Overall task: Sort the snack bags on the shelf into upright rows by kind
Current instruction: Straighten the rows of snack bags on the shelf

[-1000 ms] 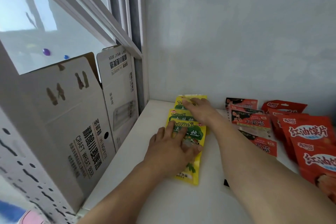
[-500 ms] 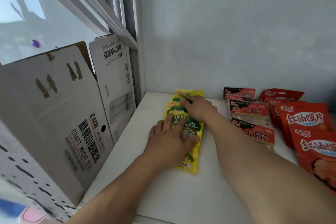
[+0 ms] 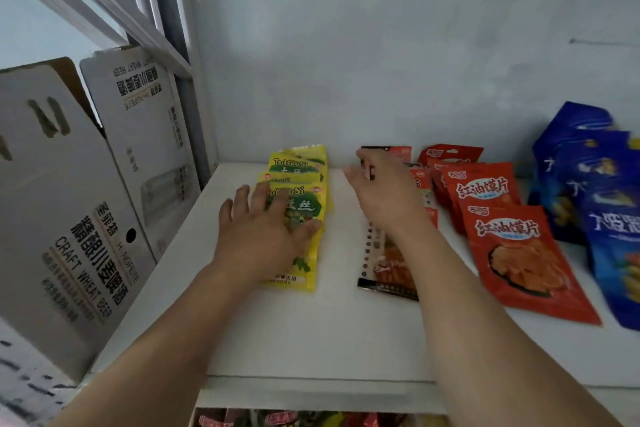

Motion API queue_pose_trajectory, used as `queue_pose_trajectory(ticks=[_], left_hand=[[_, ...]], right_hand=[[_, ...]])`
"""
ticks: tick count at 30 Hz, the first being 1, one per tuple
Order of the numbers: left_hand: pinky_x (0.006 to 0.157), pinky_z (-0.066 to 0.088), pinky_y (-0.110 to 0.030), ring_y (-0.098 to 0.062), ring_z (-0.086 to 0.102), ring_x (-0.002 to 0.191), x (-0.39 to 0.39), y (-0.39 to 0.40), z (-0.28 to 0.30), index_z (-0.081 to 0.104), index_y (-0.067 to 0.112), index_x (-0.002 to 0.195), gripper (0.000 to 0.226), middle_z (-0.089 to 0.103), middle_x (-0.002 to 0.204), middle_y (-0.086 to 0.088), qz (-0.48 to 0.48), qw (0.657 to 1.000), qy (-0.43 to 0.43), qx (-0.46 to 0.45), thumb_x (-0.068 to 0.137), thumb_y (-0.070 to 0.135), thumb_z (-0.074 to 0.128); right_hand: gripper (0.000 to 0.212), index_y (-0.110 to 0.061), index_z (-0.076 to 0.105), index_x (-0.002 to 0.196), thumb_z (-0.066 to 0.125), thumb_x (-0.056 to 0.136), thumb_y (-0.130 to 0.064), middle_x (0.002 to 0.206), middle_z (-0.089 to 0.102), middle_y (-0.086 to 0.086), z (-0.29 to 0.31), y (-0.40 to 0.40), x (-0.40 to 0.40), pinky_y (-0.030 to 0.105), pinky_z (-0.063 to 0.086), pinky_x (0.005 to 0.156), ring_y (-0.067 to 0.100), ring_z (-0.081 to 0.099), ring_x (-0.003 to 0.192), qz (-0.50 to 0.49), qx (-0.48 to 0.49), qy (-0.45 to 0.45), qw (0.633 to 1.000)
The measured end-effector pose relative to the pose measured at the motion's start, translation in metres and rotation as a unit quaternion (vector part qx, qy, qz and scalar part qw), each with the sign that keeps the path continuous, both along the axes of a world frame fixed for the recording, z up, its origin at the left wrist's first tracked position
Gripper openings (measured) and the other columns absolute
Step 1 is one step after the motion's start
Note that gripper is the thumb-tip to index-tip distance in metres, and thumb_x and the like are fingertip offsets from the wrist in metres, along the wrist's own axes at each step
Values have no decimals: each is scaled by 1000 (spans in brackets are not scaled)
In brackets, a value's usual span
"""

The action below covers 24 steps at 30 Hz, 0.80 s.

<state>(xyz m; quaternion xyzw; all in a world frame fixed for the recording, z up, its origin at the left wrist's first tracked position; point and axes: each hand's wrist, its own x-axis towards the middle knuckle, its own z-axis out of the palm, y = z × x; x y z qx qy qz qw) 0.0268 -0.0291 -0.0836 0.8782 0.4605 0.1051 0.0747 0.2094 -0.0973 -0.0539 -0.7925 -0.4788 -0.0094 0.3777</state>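
A row of overlapping yellow-green snack bags lies on the white shelf near the back left. My left hand rests flat on the front yellow bag, fingers spread. My right hand hovers open over the row of red-and-black snack bags to the right, holding nothing. Further right lie overlapping red bags with white lettering, then blue bags at the far right.
White cardboard beer boxes stand against the shelf's left side. The white back wall closes the shelf behind. More snack packs show on a lower shelf below the front edge.
My right hand has lifted off the yellow bags and moved right, over the red-and-black bags. My view has shifted right, bringing the blue bags into sight. My left hand stays on the yellow bag.
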Motion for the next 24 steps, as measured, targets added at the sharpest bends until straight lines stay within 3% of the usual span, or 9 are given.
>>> queue_pose_trajectory(ticks=[3,7,10,14,16,20,24], left_hand=[[123,4,-41,-26,2,154,15,-18,16,19,24,159,82,9,168,-4,-23,997,-68,41,93,70,36],[122,7,-31,-19,2,155,65,-53,23,10,16,160,81,4,168,-5,-103,966,-207,-116,99,49,51],[121,11,-33,-25,7,154,97,-66,9,7,9,159,81,7,167,-11,-105,958,-176,-200,99,42,51],[122,16,-39,-34,17,150,110,-71,-18,20,4,156,78,19,160,-16,-110,973,-134,-150,97,52,35],[122,18,-40,-31,16,150,114,-72,-24,15,4,157,80,19,160,-17,-102,973,-152,-140,96,48,41],[122,22,-41,-32,14,150,126,-68,-30,19,6,156,90,17,162,-15,-84,977,-164,-111,82,57,24],[121,24,-39,-32,17,149,134,-66,-30,24,9,155,88,21,160,-13,-45,977,-177,-111,81,57,23]], right_hand=[[48,-19,52,141,55,98,-40,146,50,7,-15,-40,13,43,34,114,27,43,137,-88,61,34,994],[59,-26,42,148,48,96,-54,151,45,1,-37,-67,23,47,35,114,22,40,139,-122,69,103,985],[71,-33,42,146,45,83,-67,139,56,-4,-43,-70,24,46,45,106,18,52,128,-103,97,164,976],[82,-37,37,147,41,74,-75,138,56,-7,-49,-70,29,46,49,103,17,55,126,-105,76,203,971],[75,-35,37,147,47,81,-69,141,54,-6,-46,-71,30,44,48,103,19,54,128,-108,65,216,968],[59,-32,38,146,54,94,-52,138,53,-2,-43,-69,38,37,46,99,22,54,126,-113,42,229,966],[78,-27,37,146,48,81,-70,144,49,1,-38,-54,53,49,45,106,25,51,130,-107,22,238,965]])
